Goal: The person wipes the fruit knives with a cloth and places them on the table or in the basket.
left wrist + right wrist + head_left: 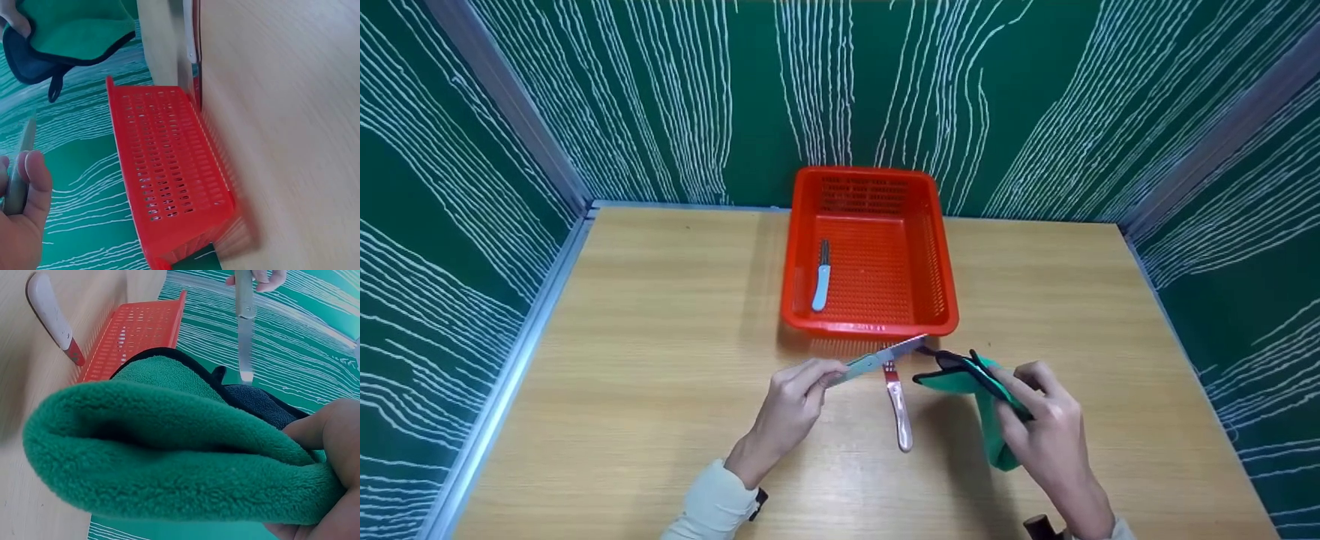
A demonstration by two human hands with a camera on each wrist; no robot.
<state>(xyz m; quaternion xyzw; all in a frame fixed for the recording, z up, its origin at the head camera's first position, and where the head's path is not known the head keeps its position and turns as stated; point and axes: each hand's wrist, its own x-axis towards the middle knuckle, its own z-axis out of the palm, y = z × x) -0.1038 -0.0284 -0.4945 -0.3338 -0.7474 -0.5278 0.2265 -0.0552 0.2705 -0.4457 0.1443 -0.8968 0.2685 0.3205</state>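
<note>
My left hand pinches a knife by its pale green handle, the blade pointing up and right near the basket's front rim. In the right wrist view the knife's blade shows behind the cloth. My right hand grips a folded green cloth with dark edging and a small loop; part of it hangs below the fingers. The blade's tip is close to the cloth; whether they touch I cannot tell. Between the hands a fork with a pale pinkish handle lies on the table, its tines partly behind the knife.
Behind the hands stands a red plastic basket with perforated sides. A fork with a light blue handle lies inside it, toward the left. The wooden table is bordered by green walls with white wavy lines.
</note>
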